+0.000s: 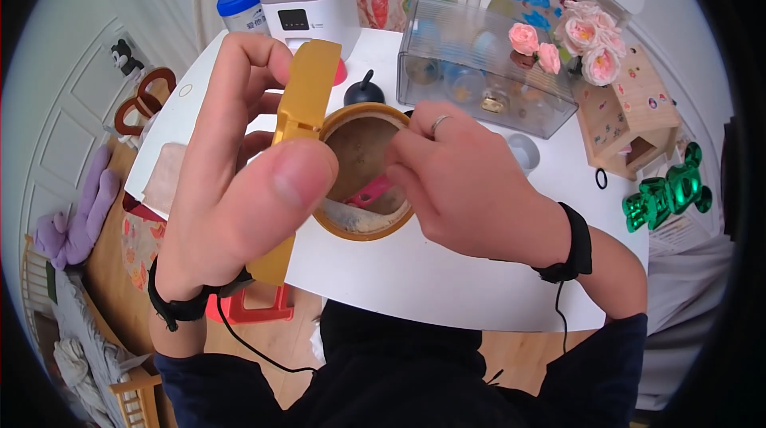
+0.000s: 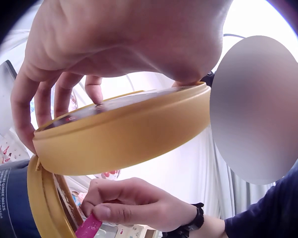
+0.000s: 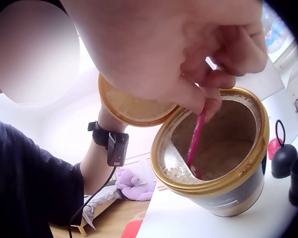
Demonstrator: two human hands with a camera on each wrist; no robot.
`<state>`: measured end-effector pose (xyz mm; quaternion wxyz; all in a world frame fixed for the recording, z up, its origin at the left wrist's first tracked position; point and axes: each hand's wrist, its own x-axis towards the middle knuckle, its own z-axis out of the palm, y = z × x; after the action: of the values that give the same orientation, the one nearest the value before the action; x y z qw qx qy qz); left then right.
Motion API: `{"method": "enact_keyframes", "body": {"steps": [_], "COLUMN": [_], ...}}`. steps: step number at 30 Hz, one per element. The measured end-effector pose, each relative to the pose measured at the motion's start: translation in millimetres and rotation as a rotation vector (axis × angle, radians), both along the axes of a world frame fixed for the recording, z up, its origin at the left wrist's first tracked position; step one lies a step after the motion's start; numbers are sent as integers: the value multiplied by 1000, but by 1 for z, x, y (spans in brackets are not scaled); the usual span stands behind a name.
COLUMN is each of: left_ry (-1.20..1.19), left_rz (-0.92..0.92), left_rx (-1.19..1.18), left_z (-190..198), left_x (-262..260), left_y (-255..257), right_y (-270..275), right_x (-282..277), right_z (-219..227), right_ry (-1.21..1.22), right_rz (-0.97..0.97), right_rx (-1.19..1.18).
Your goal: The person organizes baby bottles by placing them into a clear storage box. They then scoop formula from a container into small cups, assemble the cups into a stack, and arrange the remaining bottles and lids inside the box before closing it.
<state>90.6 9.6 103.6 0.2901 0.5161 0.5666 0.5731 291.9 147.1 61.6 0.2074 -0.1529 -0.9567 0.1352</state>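
A powder can with a gold rim stands on the white table, its hinged gold lid tipped up. My left hand holds that lid, thumb on one side and fingers spread over the other. My right hand is over the can's mouth, pinching the handle of a pink scoop. The scoop's lower end reaches down inside, beside a pale strip dusted with powder along the opening's edge. Light brown powder shows deeper in the can.
Behind the can are a black bulb-shaped item, a white dispenser and a blue-lidded jar. A clear grey box stands at the back right, near a wooden house, pink flowers and a green shiny figure.
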Motion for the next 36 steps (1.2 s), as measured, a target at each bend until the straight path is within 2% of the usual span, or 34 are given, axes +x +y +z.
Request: {"method": "enact_keyframes", "body": {"steps": [8,15,21,36], "left_ry": [-23,49,106,103], "left_rz": [8,34,49,50], "left_rx": [-4,-37,-41,-46], "left_z": [4,3,9,8], "left_x": [6,-1,2,3], "left_y": [1,2,1,6], "right_y": [7,13,14,19], "right_x": [6,0,-3,0], "right_z": [-3,-8,-8,-3], "right_ry": [45,33,93,146], "right_rz": [-5,-27,40,105], "right_rx": [-52,-128,-175,-81]}}
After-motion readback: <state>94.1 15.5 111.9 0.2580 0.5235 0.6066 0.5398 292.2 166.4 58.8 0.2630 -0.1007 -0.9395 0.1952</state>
